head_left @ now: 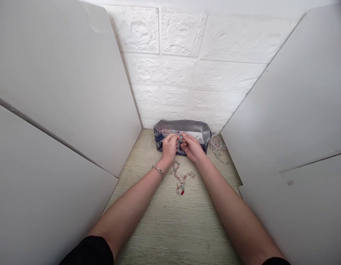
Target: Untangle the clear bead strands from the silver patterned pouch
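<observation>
My left hand (pixel 170 147) and my right hand (pixel 191 146) meet over the front edge of a low box (pixel 159 140), dark blue patterned outside and silvery inside. Thumb and fingers of each are pinched together, the fingertips almost touching. Whatever lies between them is too small to make out. A small dark spot, perhaps a bead, shows at the right hand's curled fingers. Loose pink and purple beads (pixel 167 131) lie in the box. From just below my hands a strand of beads (pixel 177 176) winds across the surface, with red beads at its near end.
More pale bead strands (pixel 217 145) lie to the right of the box. White panels (pixel 62 73) close in on the left, and another white panel (pixel 291 110) on the right. Behind the box rises a white brick-patterned wall (pixel 181 73). Underneath is a light wood-grain surface (pixel 170 228).
</observation>
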{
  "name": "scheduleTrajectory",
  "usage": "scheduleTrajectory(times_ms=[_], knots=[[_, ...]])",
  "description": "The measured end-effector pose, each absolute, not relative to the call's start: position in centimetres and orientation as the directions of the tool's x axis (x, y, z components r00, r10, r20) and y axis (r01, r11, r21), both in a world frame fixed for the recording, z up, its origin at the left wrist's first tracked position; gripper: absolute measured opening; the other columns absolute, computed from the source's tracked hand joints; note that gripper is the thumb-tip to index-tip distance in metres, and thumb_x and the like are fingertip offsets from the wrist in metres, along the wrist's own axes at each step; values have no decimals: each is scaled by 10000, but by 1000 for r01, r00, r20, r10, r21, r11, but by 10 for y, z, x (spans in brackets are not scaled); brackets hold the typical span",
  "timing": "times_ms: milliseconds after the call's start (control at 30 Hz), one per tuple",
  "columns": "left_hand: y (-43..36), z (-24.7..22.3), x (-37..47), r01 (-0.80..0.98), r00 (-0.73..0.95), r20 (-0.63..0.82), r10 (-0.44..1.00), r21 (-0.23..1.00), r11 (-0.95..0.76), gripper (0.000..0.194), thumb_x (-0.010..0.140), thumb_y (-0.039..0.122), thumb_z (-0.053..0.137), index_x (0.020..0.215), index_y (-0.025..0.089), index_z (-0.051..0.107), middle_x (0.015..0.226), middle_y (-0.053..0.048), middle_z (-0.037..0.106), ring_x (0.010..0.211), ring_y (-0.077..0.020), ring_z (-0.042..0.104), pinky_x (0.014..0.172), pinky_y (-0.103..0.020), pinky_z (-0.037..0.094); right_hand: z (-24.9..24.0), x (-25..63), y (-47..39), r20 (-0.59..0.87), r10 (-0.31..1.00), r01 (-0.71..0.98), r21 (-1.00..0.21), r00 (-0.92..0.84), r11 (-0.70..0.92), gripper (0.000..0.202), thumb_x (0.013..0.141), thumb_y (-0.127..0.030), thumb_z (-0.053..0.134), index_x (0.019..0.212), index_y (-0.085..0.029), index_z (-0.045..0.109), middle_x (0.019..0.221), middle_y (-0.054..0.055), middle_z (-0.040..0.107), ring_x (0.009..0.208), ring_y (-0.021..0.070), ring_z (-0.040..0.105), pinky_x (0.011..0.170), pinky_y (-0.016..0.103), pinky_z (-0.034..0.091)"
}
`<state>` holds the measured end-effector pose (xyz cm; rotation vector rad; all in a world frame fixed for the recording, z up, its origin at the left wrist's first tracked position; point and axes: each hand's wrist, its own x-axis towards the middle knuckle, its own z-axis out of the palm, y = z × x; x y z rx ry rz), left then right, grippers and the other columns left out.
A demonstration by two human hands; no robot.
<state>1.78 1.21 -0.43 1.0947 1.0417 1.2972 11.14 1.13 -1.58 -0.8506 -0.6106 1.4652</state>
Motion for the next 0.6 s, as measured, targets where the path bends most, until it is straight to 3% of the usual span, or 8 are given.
scheduleTrajectory(times_ms=[200, 600], knots=[[13, -4, 18, -120, 28, 100, 995, 988, -96, 132, 677, 212, 415, 593, 163, 503, 500, 23, 459, 529, -80, 437, 509, -199, 350, -18, 112, 12, -146, 989, -610, -786, 34, -95, 180, 575, -267, 675, 708, -185, 586, 500, -69, 448, 416, 21, 353, 437, 149, 378], [13, -7, 21, -64, 77, 162, 984, 985, -158, 178, 680, 242, 438, 632, 136, 572, 633, -9, 565, 601, -90, 478, 582, -205, 384, -16, 112, 11, -159, 987, -655, -749, 32, -99, 162, 591, -233, 663, 728, -163, 614, 519, -66, 503, 420, 12, 381, 444, 130, 391]])
